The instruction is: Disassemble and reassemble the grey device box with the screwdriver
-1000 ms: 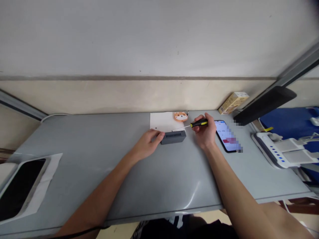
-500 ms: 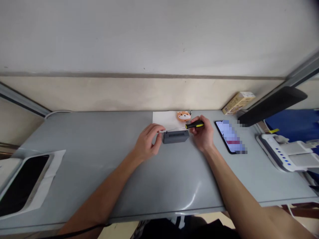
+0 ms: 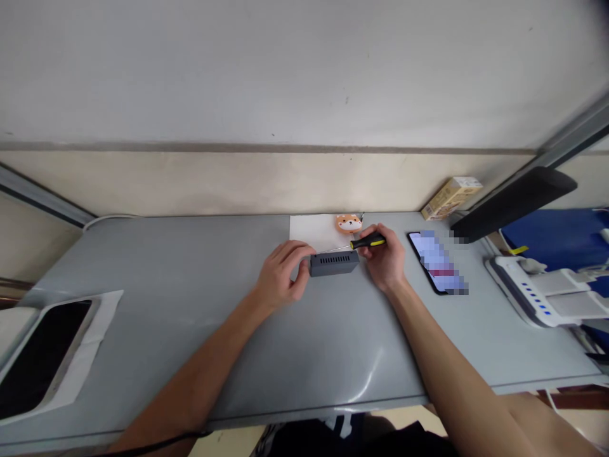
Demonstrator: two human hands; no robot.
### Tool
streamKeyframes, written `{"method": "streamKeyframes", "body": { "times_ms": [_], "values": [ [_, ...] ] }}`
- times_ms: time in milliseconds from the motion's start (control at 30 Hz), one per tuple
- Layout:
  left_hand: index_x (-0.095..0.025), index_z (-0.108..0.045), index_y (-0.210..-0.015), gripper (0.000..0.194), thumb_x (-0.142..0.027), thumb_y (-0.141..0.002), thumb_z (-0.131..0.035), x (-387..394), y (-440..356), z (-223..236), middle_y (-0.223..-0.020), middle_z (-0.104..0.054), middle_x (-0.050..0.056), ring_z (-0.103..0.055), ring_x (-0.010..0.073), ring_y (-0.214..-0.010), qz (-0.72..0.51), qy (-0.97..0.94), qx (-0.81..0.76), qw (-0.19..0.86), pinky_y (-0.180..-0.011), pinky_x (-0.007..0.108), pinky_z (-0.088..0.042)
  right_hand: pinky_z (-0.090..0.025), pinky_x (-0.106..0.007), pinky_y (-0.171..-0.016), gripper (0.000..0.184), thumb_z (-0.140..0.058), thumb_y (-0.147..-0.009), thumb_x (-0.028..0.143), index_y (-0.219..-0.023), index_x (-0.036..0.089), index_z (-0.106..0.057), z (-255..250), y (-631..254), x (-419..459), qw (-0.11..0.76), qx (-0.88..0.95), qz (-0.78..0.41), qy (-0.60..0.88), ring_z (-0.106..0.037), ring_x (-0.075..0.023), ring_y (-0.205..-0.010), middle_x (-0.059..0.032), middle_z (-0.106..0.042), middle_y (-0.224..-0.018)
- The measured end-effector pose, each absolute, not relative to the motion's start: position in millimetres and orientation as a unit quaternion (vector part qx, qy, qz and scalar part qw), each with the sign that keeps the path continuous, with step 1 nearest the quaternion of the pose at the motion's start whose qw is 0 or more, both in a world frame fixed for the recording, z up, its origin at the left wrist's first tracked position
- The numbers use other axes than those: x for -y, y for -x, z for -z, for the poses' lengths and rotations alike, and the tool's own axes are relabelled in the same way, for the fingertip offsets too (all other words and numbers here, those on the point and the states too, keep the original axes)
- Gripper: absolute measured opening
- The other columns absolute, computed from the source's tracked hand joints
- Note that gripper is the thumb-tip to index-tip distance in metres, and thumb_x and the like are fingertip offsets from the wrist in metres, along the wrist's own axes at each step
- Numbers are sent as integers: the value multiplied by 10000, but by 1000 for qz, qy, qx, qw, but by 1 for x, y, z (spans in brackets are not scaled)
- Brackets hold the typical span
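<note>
A dark grey box [image 3: 333,264] with a row of slots along its upper face lies on the desk between my hands. My left hand [image 3: 283,273] curls around the box's left end, fingertips at its far corner and thumb at its near side. In my right hand [image 3: 384,257] is a screwdriver [image 3: 368,241] with a black and yellow handle. Its thin shaft points left, low over the box's far edge, and the tip is by my left fingertips near a small hole. Whether the tip touches anything is too small to tell.
Behind the box lie a white sheet [image 3: 309,230] and an orange dog-face case [image 3: 349,223]. To the right are a lit phone [image 3: 435,261], a small carton [image 3: 451,198], a black monitor-like object [image 3: 516,200] and a white charging station [image 3: 528,292]. A dark tablet-like device [image 3: 45,358] sits left.
The screwdriver's tip end has come slightly down toward the box's left corner, and my left fingers have closed in there. The whole view has shifted a little.
</note>
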State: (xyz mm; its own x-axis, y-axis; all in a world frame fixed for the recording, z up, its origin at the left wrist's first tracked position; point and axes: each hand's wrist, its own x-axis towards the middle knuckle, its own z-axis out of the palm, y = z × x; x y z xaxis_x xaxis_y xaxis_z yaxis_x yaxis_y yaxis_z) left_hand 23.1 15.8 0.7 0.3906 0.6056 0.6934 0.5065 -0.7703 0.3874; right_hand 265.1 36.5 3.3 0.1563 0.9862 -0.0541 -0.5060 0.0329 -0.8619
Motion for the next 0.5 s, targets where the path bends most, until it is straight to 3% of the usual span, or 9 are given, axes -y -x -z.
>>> {"method": "streamKeyframes", "body": {
  "times_ms": [500],
  "values": [
    [-214, -609, -1146, 343, -48, -860, -521, -17, -25, 1, -1039, -689, 70, -657, 205, -937, -447, -827, -337, 52, -836, 366, -553, -304, -235, -465, 353, -617, -881, 457, -697, 180, -735, -3, -266, -37, 650, 301, -578, 390, -470, -83, -528, -18, -592, -692]
  ]
}}
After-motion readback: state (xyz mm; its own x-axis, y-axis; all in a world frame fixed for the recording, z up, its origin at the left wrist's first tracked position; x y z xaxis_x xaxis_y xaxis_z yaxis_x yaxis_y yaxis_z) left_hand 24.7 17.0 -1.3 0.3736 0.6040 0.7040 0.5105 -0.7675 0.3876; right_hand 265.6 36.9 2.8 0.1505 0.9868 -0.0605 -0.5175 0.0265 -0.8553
